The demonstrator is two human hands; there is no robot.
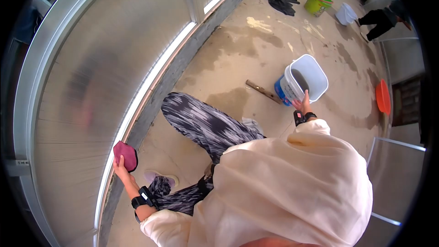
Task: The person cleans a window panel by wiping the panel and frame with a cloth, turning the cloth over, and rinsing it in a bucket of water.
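A folded maroon cloth (126, 154) with a dark edge is in my left hand (120, 169), whose fingers press it against the lower metal frame (120, 138) of a translucent panel (105, 77). My right hand (302, 105) grips the near rim of a white bucket (284, 85) with a blue label, one finger over the edge. Greyish water (299, 80) shows inside the bucket, which stands tilted in my view. Beside it on the floor lies a short length of brown wood (264, 91).
Farther off are a lime-green bucket (317, 3), a smaller white bucket (346, 14) and a dark cloth (281, 4). A person (383, 20) bends at the upper right. An orange basin (383, 97) stands at the right. Wet patches (231, 102) mark the concrete floor.
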